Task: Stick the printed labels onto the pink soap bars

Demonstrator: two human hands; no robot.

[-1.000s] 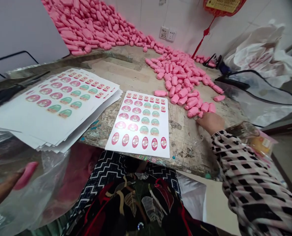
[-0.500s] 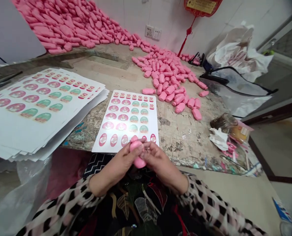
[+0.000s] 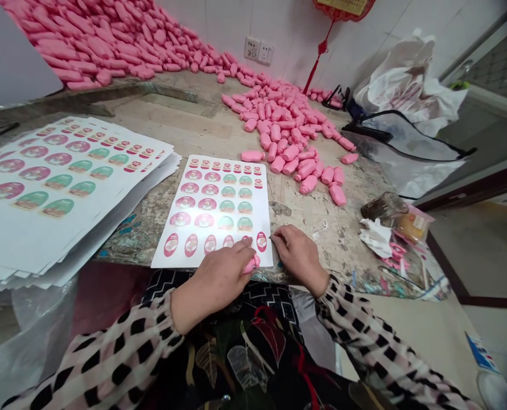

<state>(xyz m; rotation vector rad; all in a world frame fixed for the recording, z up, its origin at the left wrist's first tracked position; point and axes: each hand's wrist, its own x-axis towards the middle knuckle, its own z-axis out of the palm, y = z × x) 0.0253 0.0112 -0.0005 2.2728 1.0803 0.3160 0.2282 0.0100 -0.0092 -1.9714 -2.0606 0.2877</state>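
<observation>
While my left hand keeps its fingers closed around a pink piece, only its tip showing, at the near edge of the sticker sheet, my right hand pinches at the sheet's lower right corner beside the last oval sticker. Whether those fingers grip anything, I cannot tell. I judge the sticker could tear or fold onto itself if peeled at a sharp angle, and the loose sheet could slide on the surface. Most of the piece is hidden in my palm, and the print on the stickers is too small to read.
</observation>
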